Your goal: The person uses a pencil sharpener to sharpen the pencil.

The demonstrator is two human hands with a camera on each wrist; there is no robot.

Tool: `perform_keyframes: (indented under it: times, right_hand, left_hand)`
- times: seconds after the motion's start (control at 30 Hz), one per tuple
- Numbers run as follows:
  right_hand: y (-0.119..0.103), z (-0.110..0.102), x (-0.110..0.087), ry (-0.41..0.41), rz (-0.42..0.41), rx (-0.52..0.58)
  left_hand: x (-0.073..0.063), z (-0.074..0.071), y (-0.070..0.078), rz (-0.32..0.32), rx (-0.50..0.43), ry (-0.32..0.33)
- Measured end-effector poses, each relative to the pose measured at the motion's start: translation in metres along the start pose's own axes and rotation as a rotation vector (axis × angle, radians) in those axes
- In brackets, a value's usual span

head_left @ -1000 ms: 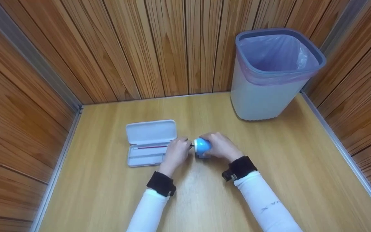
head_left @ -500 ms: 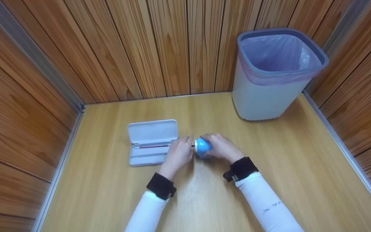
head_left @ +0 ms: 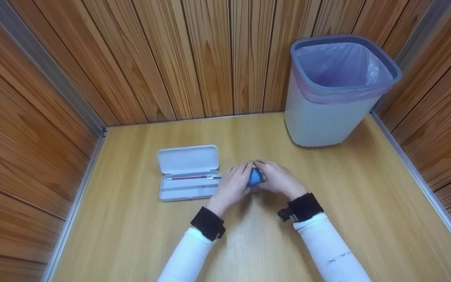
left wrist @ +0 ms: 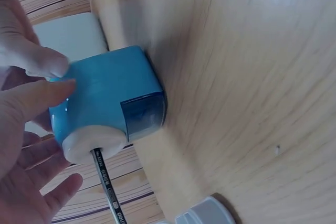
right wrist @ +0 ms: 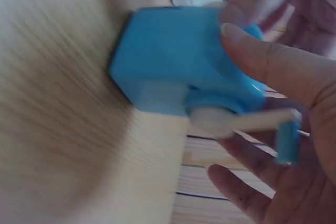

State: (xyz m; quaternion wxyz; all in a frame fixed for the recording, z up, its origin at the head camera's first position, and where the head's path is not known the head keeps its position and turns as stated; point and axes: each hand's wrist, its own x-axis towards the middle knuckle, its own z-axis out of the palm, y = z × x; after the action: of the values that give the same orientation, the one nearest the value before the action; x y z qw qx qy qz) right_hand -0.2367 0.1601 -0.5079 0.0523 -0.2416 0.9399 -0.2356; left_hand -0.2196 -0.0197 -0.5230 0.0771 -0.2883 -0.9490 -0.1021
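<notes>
A blue pencil sharpener [left wrist: 110, 82] with a cream front and a dark clear drawer stands on the table. From its front juts a dark pencil [left wrist: 108, 184], held by neither hand. My left hand [head_left: 232, 185] grips the upper part of the sharpener, its thumb on the side. My right hand [head_left: 279, 179] holds the sharpener from the other side, with the cream crank [right wrist: 257, 121] near its palm. Left of the hands lies an open pencil case [head_left: 188, 159] with a thin reddish pencil-like stick [head_left: 188, 178] inside. The hands partly cover the sharpener in the head view.
A pale waste bin [head_left: 319, 121] with a grey rim and a thin liner stands at the back right. Wood-panelled walls [head_left: 210, 58] enclose the table [head_left: 139, 243] at the back and both sides.
My left hand has left the pencil, shifted right and taken hold of the sharpener. My right hand stays at the sharpener. The view has drifted slightly.
</notes>
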Motion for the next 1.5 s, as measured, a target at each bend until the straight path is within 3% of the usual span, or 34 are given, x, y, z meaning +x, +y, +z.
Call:
perform_keyframes:
  times: [0.23,0.37,0.63,0.9,1.27,1.5]
  right_hand:
    - [0.002,-0.02,-0.018,-0.036,0.138,0.074]
    - [0.004,-0.026,-0.025,-0.022,0.163,0.099]
    - [0.009,-0.025,-0.03,0.034,0.102,0.075]
    - [0.008,-0.025,-0.031,0.059,0.116,0.099]
    - [0.011,-0.021,-0.029,0.127,0.061,0.099]
    - [0.013,-0.021,-0.027,0.144,0.03,0.08]
  left_hand:
    - [0.002,0.007,-0.001,0.047,0.027,0.032]
    - [0.004,0.007,-0.002,0.069,0.031,0.05]
    - [0.006,0.005,-0.001,0.076,0.025,0.047]
    - [0.011,0.003,-0.002,0.022,0.002,-0.056]
    - [0.011,0.0,-0.004,-0.006,-0.04,-0.084]
    - [0.012,0.002,-0.005,0.007,-0.023,-0.073]
